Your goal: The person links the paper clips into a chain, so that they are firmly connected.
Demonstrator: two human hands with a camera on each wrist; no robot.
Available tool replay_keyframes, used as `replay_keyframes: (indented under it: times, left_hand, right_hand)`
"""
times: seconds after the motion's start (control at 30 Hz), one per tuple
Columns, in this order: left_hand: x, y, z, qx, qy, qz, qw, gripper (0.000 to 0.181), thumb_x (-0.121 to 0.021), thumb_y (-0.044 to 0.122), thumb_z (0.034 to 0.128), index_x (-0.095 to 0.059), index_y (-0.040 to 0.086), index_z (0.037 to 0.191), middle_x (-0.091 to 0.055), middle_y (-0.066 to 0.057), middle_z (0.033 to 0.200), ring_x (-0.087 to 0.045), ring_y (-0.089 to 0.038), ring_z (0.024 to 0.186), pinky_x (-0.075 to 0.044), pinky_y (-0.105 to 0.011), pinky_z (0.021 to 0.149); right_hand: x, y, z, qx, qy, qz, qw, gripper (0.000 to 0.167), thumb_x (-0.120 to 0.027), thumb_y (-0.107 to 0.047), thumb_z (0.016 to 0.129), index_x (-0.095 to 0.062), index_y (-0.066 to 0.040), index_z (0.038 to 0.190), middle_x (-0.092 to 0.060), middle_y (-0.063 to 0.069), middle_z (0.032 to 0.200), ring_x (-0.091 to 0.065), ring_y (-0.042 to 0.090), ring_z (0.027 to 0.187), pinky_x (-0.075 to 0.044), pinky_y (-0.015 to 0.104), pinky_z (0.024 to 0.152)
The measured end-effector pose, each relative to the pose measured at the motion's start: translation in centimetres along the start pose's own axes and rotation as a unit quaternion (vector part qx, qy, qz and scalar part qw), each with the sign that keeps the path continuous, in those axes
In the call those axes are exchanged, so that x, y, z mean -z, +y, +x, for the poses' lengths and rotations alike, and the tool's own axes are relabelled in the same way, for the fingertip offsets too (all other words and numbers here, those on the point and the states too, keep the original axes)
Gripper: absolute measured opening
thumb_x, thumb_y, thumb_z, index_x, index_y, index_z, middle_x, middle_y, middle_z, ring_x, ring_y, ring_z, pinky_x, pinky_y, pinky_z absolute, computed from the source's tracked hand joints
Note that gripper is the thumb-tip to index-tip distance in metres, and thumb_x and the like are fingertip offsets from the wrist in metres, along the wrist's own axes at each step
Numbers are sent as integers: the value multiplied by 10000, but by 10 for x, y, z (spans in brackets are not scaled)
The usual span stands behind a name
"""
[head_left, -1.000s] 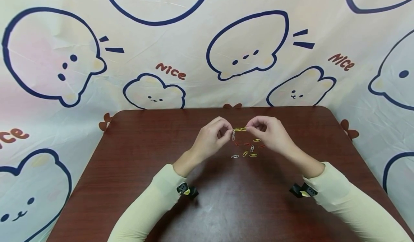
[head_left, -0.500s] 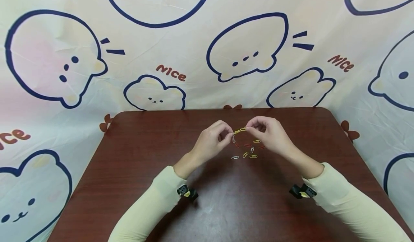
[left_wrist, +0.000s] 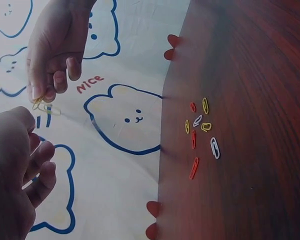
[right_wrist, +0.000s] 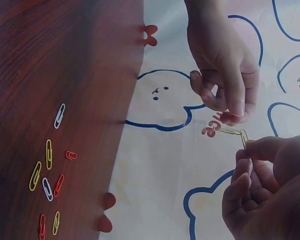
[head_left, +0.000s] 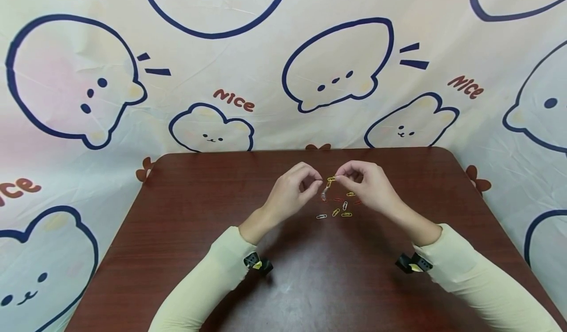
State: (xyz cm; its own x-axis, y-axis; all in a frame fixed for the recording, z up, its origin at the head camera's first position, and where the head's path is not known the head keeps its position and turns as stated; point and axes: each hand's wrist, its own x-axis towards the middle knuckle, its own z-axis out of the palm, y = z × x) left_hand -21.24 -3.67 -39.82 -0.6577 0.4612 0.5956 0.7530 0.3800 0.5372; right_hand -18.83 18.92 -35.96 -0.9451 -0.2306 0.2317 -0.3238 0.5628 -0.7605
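Observation:
My right hand [head_left: 369, 182] pinches a yellow paper clip [head_left: 330, 179] between thumb and index finger above the table. From it hangs a short chain, with another yellow clip [right_wrist: 227, 131] linked on and a white paper clip [head_left: 324, 194] at its lower end. The left hand [head_left: 290, 189] is just left of this chain, its fingers loosely bent, with nothing visible between the fingertips. In the right wrist view, a small gap separates the left fingertips from the clips. Both hands are raised in the left wrist view, and the far end of the chain is faint there.
Loose paper clips lie on the dark wooden table [head_left: 199, 233] under the hands: several yellow ones [left_wrist: 205, 105], several red ones [left_wrist: 194, 168] and white ones [left_wrist: 215, 148]. Behind the table hangs a pale cloth [head_left: 266, 66] printed with cartoon animals.
Earlier, the chain was stretched between both hands. The left hand has let go of its end, and the chain now droops from the right hand, with the white clip lower.

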Motion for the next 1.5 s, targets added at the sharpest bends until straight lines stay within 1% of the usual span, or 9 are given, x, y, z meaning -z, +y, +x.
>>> replay_keyframes:
  times: [0.1, 0.33, 0.47, 0.63, 0.87, 0.93, 1.17, 1.4, 1.5]
  left_hand:
    - [0, 1, 1, 0, 24, -77, 10000, 70, -727, 97, 942, -689, 95, 1001, -617, 16, 945, -563, -67, 758, -501, -194, 683]
    - [1, 2, 2, -58, 113, -64, 9999, 64, -730, 84, 937, -688, 82, 985, -618, 4, 935, -560, -75, 739, -496, -199, 675]
    - [2, 4, 2, -29, 112, -98, 9999, 57, -725, 70, 937, -682, 79, 973, -611, 3, 927, -558, -68, 727, -496, -195, 664]
    - [2, 3, 2, -1, 67, -80, 9999, 29, -701, 84, 954, -673, 78, 961, -608, 10, 923, -561, -65, 740, -496, -194, 669]
    - [4, 1, -1, 68, 14, -32, 10000, 36, -670, 79, 966, -658, 98, 938, -604, 23, 918, -559, -66, 752, -497, -205, 668]
    - [6, 0, -2, 87, 35, -50, 9999, 53, -677, 68, 961, -651, 105, 934, -595, 25, 907, -557, -63, 744, -500, -211, 661]
    - [13, -4, -5, 93, 96, -33, 9999, 59, -672, 54, 956, -653, 103, 930, -601, 21, 918, -557, -63, 751, -498, -208, 670]
    - [17, -7, -8, 114, 80, -40, 9999, 50, -669, 55, 963, -646, 92, 939, -592, 18, 915, -553, -63, 754, -501, -216, 671]
    - [18, -6, -10, 159, 46, -73, 9998, 56, -674, 49, 962, -641, 92, 947, -587, 19, 915, -554, -61, 752, -503, -217, 672]
  right_hand:
    - [-3, 0, 0, 67, 47, 57, 10000, 74, -736, -141, 948, -729, -75, 980, -659, 39, 813, -561, 219, 708, -471, 257, 600]
    - [-10, 0, 0, 214, 142, 183, 9995, 51, -739, -115, 941, -728, -79, 975, -667, 29, 821, -576, 213, 721, -484, 256, 627]
    - [-13, -2, 0, 323, 200, 261, 9989, 41, -743, -93, 933, -728, -77, 968, -662, 26, 807, -576, 212, 706, -482, 252, 622]
    - [-17, -4, 0, 398, 154, 272, 9987, 39, -744, -91, 932, -731, -63, 955, -657, 19, 789, -576, 193, 692, -479, 245, 617]
    - [-14, 0, 1, 294, 95, 316, 9990, 59, -747, -122, 936, -738, -87, 982, -672, 23, 818, -583, 201, 701, -485, 252, 611]
    - [-11, 3, 1, 207, 126, 286, 9993, 79, -749, -134, 936, -741, -92, 1003, -677, 28, 834, -586, 208, 709, -489, 253, 612]
    - [2, 23, 1, -14, 197, 67, 9998, 151, -731, -162, 955, -738, -56, 1062, -684, 50, 854, -589, 217, 728, -489, 251, 615]
    - [13, 51, -1, -201, 242, -100, 9995, 156, -745, -175, 945, -738, -81, 1070, -680, 50, 856, -574, 225, 756, -470, 239, 631]
    - [16, 64, -2, -257, 282, -167, 9991, 164, -752, -159, 937, -738, -62, 1069, -688, 56, 864, -577, 212, 754, -470, 229, 626]
